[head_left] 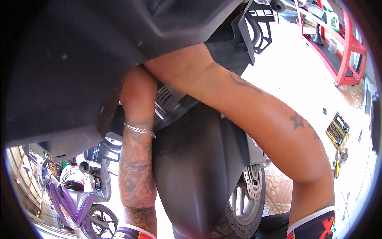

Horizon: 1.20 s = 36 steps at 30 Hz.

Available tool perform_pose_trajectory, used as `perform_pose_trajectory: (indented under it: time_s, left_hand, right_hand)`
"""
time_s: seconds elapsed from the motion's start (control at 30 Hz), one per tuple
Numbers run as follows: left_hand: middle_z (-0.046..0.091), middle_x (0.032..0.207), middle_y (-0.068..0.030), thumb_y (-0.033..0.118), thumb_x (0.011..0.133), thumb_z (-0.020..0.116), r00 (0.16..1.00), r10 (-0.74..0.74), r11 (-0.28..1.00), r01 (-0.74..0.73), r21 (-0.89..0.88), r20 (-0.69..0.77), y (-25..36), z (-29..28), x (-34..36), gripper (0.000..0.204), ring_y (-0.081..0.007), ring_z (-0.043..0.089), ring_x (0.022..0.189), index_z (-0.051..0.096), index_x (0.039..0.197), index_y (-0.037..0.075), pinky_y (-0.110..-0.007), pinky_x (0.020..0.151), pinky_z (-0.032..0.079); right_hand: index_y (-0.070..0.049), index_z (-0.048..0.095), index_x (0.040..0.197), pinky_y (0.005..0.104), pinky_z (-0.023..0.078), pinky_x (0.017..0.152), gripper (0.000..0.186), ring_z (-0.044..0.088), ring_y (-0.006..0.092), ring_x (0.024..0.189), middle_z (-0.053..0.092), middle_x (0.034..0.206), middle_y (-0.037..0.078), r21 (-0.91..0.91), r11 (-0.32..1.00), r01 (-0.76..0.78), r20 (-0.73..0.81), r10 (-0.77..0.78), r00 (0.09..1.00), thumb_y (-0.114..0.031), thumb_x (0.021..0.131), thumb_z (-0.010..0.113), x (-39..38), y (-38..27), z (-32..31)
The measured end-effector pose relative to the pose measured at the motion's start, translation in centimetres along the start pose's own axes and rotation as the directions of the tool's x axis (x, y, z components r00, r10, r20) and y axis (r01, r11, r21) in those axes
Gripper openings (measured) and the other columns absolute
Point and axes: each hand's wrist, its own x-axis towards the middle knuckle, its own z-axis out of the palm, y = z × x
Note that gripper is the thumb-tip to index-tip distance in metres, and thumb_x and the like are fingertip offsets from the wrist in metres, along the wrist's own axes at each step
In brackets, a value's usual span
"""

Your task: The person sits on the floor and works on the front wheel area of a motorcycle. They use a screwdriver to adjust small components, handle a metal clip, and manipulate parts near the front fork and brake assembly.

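Note:
Both of my arms reach up under the black front fairing (67, 71) of a motorcycle. My left hand (137, 89) shows only its back, above a silver chain bracelet (139, 130); its fingers are hidden behind the fairing. The right forearm (246, 103) crosses above the black front fender (191, 159), and its hand disappears behind the same fairing, close to the left one. What either hand touches or holds cannot be seen. Between the arms, a finned dark part (162, 97) is partly visible. Below sits the front wheel (256, 211) with its brake disc (252, 181).
A red tool trolley (345, 59) stands at the far right. On the floor lie an opened socket set (338, 130) and yellow-handled pliers (337, 165). At the left are a purple motorcycle (69, 205) and a white helmet (75, 177).

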Motion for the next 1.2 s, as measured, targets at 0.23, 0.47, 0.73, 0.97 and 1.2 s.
perform_pose_trajectory:
  time_s: [0.23, 0.47, 0.73, 0.97, 1.2]
  left_hand:
    - [0.063, 0.112, -0.0291, 0.014, 0.085, 0.066, 0.995, -0.088, 0.992, 0.092, -0.089, 0.047, 0.9, -0.4, 0.0, 0.03, -0.0453, 0.056, 0.113, 0.064, 0.108, -0.005, -0.047, 0.097, 0.042]
    - [0.061, 0.12, -0.0304, 0.013, 0.087, 0.064, 1.0, -0.017, 0.984, 0.014, -0.178, -0.014, 0.6, -0.1, -0.3, 0.035, -0.0458, 0.053, 0.121, 0.062, 0.116, -0.006, -0.047, 0.105, 0.038]
    - [0.061, 0.123, -0.0303, 0.012, 0.088, 0.062, 0.996, 0.046, 0.995, -0.052, -0.082, -0.072, 0.4, 0.3, -0.4, 0.034, -0.0455, 0.053, 0.122, 0.062, 0.117, -0.006, -0.047, 0.105, 0.039]
    - [0.059, 0.127, -0.0288, 0.017, 0.086, 0.066, 0.993, 0.07, 0.992, -0.078, -0.094, -0.09, -0.5, 0.7, -0.4, 0.041, -0.0443, 0.051, 0.124, 0.06, 0.121, -0.004, -0.047, 0.107, 0.037]
    - [0.06, 0.127, -0.0285, 0.017, 0.085, 0.067, 0.996, 0.085, 0.993, -0.081, 0.085, -0.04, -1.9, 1.6, -0.7, 0.043, -0.0434, 0.053, 0.123, 0.061, 0.122, -0.004, -0.047, 0.105, 0.039]
  right_hand:
    - [-0.007, 0.073, 0.1, 0.0416, 0.058, 0.078, 0.023, 0.072, 0.0315, 0.094, 0.072, 0.101, 0.017, 0.103, 0.994, -0.023, 0.02, 0.022, 1.0, -0.018, 0.09, 0.055, 0.4, -0.2, -0.9]
    - [-0.004, 0.071, 0.103, 0.0416, 0.057, 0.081, 0.025, 0.07, 0.0327, 0.097, 0.071, 0.105, 0.019, 0.15, 0.987, -0.056, 0.109, 0.04, 0.993, -0.018, 0.092, 0.053, 0.8, -0.1, -1.7]
    - [-0.003, 0.07, 0.106, 0.0409, 0.057, 0.083, 0.026, 0.07, 0.0323, 0.099, 0.07, 0.108, 0.019, 0.161, 0.987, -0.01, 0.167, -0.017, 0.986, -0.017, 0.092, 0.053, 0.7, 0.3, -2.8]
    - [-0.003, 0.07, 0.105, 0.0384, 0.055, 0.086, 0.025, 0.069, 0.0305, 0.101, 0.07, 0.11, 0.017, 0.183, 0.983, -0.006, 0.083, -0.01, 0.996, -0.015, 0.092, 0.053, 0.8, -0.2, -2.5]
    - [-0.004, 0.07, 0.105, 0.0392, 0.056, 0.084, 0.024, 0.069, 0.0309, 0.101, 0.07, 0.109, 0.018, 0.19, 0.981, 0.023, -0.021, -0.02, 1.0, -0.015, 0.091, 0.053, 0.4, -0.2, -1.7]
